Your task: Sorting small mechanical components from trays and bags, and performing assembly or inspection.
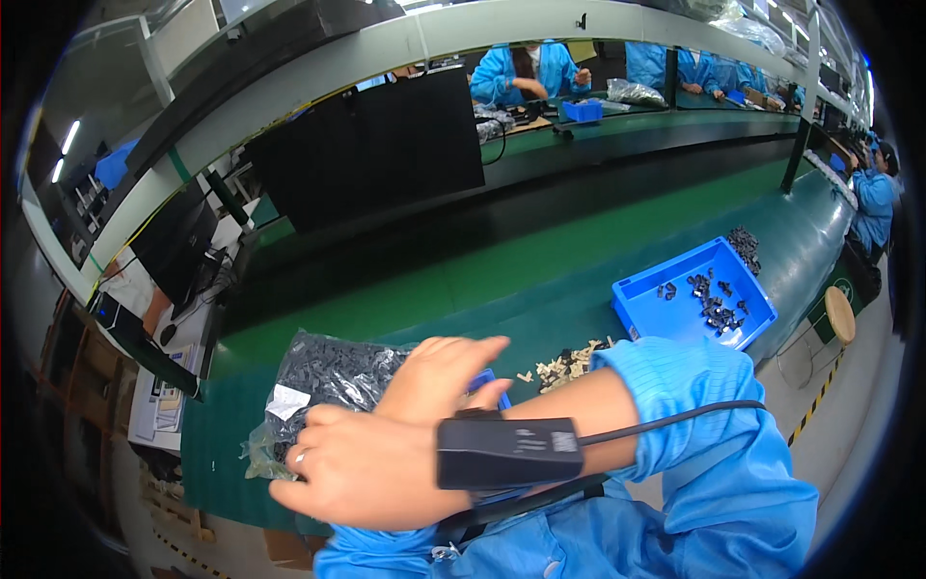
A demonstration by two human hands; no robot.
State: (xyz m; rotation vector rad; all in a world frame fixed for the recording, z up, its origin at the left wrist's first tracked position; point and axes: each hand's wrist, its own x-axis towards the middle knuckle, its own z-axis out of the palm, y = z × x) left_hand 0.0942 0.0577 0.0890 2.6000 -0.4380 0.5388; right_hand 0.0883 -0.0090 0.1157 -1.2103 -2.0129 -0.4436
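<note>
Left hand (362, 473): lower centre of the view, back of the hand up, a ring on one finger; fingers curled under and out of sight, so whether they grip anything cannot be told. It lies at the near edge of the clear plastic bag (323, 386) of small dark grey parts, apparently touching it. Right hand (439, 376): crossed over the left, fingers stretched flat and loosely spread — an open hand, gripping nothing, resting over the right end of the bag. Right wrist carries a black box-shaped device (508, 451) on a strap, with a black cable (675, 420) running back along the blue sleeve (675, 405). Bag: lies on the green work surface (482, 280), left of centre, a white label visible at its near corner. A scrap of blue (497, 391) shows just behind the right hand; its kind cannot be told. Scatter of small beige pieces (569, 365) — on the bench just right of the hands. Blue tray (666, 323): farther right, holding a few small dark parts, with a further heap of dark parts (745, 246) just beyond its far corner. Black panel (386, 145): upright at the back of the bench. Other people in blue coats (526, 72) sit at the far row, well apart. Round wooden stool (841, 314) at the right edge.
</note>
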